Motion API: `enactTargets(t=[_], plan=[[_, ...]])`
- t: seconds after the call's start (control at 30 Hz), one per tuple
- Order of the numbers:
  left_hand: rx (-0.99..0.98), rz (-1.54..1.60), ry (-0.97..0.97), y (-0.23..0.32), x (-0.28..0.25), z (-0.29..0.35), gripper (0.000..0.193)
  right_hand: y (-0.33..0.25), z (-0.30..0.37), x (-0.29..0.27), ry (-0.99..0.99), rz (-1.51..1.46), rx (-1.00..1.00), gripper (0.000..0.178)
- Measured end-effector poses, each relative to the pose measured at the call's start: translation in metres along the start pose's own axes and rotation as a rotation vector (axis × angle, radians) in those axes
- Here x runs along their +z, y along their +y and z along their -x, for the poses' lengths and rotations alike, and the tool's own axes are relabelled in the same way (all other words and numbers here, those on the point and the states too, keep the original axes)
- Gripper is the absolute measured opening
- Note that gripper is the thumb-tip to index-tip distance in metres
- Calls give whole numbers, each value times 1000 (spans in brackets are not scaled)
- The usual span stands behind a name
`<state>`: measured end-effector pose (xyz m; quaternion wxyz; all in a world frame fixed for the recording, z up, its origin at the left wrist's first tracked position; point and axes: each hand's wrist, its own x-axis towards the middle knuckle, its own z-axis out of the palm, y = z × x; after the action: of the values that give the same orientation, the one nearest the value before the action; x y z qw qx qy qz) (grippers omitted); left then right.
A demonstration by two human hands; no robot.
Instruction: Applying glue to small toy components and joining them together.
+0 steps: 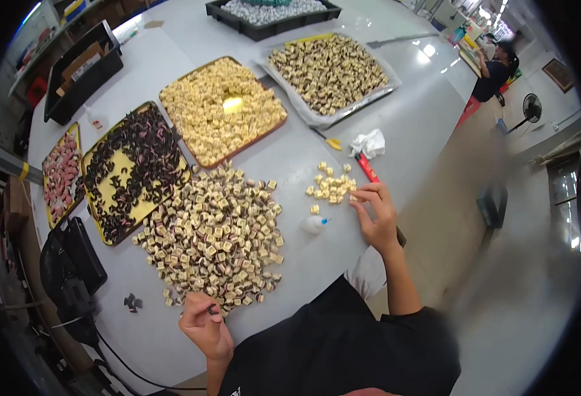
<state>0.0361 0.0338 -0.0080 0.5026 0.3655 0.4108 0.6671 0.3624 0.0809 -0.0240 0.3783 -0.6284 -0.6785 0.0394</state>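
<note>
One small dark piece [212, 309] is pinched between the thumb and fingers of the left hand [201, 327], at the near edge of a broad heap of cream-and-dark cubes [214, 231], some with pinkish sides. A few dark scraps [133, 303] lie on the grey table [304, 277] to the left of that hand, near a black device [86, 254] with a cable. Farther up on the right, the right hand [377, 218] has its thumb and fingertips closed on a small cream piece [353, 197], just beside a loose cluster of cream cubes [332, 186]. A small white bottle [313, 226] with a blue tip lies between this hand and the heap. Past the cluster are a red-handled tool [368, 169] and a crumpled white tissue [368, 143]. Beyond the heap, a yellow tray [115, 175] carries dark curved pieces, with a narrower tray of pink pieces [63, 173] on its left; to its right come a tray packed with cream pieces [221, 112] and a plastic-lined tray of cream-and-dark pieces [327, 74]. Farther off stand a black bin [96, 76] holding cardboard and a black tray of pale beads [264, 30]. In the background are a person in dark clothes [492, 82] and a fan [532, 107].
</note>
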Motion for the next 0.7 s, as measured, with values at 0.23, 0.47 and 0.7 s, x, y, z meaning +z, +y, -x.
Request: enactTargets(t=[0.23,0.47,0.7], plan=[[79,-122,-3,15,-16,9,18,-82,-8,-11,201,-981,79,12],[142,-142,-125,18,-26,13,23,-164,11,42,-398,-1267,92,12],[102,-113,-90,18,-15,12,25,-181,12,60,-719,-1426,475,22]])
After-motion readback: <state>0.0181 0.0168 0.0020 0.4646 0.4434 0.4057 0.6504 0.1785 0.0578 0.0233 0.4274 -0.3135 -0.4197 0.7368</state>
